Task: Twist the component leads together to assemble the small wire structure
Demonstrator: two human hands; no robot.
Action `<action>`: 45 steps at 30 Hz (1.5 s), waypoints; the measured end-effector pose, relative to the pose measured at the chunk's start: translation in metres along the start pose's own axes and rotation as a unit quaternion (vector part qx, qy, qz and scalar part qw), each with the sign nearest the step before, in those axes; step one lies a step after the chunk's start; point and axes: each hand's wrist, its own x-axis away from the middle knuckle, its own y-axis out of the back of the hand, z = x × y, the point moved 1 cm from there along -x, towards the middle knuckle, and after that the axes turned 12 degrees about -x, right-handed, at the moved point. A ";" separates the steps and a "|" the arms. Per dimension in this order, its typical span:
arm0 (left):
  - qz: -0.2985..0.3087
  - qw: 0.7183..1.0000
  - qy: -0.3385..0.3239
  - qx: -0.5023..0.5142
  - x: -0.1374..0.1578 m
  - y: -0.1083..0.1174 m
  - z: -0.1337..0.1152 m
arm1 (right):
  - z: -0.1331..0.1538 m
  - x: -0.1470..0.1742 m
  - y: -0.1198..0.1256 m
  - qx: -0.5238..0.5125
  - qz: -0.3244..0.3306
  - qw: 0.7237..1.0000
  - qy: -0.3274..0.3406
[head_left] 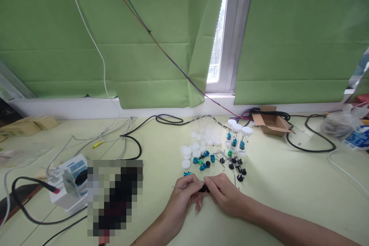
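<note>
My left hand and my right hand meet over the near part of the table. Both are closed, fingertips pinching a small black part that is mostly covered. A thin metal rod sticks out leftward from my left hand. Just beyond my hands lie blue metal fittings, white round caps, a green fitting, thin bent metal pins and black disc-shaped parts with stems. Clear tubes with white caps, blue fittings inside, stand upright behind them.
Clear tubes stand behind the parts. An open cardboard box sits at the back right beside black cable loops. White power adapters with cables are on the left, next to a blurred-out dark object. A plastic bag lies far right.
</note>
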 end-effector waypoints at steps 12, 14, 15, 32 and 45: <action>-0.002 1.000 0.005 0.000 0.001 0.000 -0.001 | 0.000 0.000 0.000 0.002 0.000 1.000 -0.002; 0.000 1.000 0.006 -0.004 0.001 0.000 -0.001 | 0.002 0.000 0.000 0.000 0.000 1.000 0.001; 0.000 1.000 0.005 -0.005 0.001 0.000 -0.001 | 0.003 0.000 0.001 0.001 0.000 1.000 0.002; -0.002 1.000 0.009 -0.003 0.002 0.000 -0.002 | 0.002 0.000 0.001 0.025 -0.002 1.000 0.006; 0.006 1.000 0.007 -0.001 0.001 0.000 -0.002 | 0.002 0.001 0.001 0.025 0.007 1.000 0.004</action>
